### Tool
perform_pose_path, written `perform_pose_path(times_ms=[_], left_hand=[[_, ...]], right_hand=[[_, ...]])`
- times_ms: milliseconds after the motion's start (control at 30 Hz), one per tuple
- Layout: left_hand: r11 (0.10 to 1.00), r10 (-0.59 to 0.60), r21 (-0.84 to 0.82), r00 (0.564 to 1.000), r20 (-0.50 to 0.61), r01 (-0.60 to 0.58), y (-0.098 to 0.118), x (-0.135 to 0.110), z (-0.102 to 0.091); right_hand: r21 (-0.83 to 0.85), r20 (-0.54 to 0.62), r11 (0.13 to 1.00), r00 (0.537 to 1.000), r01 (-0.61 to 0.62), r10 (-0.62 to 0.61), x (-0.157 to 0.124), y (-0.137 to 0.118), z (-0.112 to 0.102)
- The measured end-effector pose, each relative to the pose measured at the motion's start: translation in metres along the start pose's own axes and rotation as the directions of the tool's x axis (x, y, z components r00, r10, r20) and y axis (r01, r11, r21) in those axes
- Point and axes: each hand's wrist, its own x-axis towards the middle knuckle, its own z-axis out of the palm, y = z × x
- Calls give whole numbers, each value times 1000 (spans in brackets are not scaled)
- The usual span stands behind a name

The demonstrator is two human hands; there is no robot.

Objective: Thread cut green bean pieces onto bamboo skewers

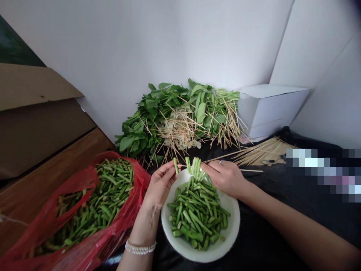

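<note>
My left hand [163, 180], with a beaded bracelet at the wrist, pinches a short cut green bean piece [176, 166] between thumb and fingers. In my right hand [222, 176], closed, is a thin wooden skewer [252, 171] that sticks out behind it to the right. Several green pieces [194, 165] sit side by side on the skewer, and its front end reaches the piece in my left hand; whether it has pierced that piece I cannot tell. Below both hands stands a white bowl [235, 226] heaped with cut green bean pieces [197, 222].
To the left, a red plastic bag [138, 180] holds many more cut pieces. Behind lie leafy greens [132, 139] and loaded skewers [180, 128]. Loose skewers [259, 150] lie at right, near a white box [270, 109]. A cardboard box [34, 128] stands at far left.
</note>
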Motion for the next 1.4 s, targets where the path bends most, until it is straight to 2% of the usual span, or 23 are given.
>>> perform_pose_path(times_ms=[200, 500, 800, 1067, 1267, 1400], left_hand=[[1000, 8, 5, 1000, -3, -8, -2, 0, 3], [999, 30, -32, 999, -38, -31, 0, 0, 1], [1000, -11, -21, 1000, -13, 11, 1, -2, 4], [999, -18, 41, 1000, -5, 19, 1, -2, -1], [990, -68, 124, 998, 15, 66, -1, -6, 10], [979, 3, 204, 1000, 9, -5, -2, -6, 12]], right_hand=[[-9, 23, 1000, 1000, -1, 1, -1, 0, 0], [2, -1, 1000, 1000, 10, -10, 0, -1, -1], [56, -5, 998, 1000, 29, -29, -1, -1, 1], [109, 12, 993, 999, 36, -38, -2, -1, 2], [129, 14, 990, 998, 62, -64, 0, -5, 1], [66, 7, 996, 998, 60, -60, 0, -5, 0]])
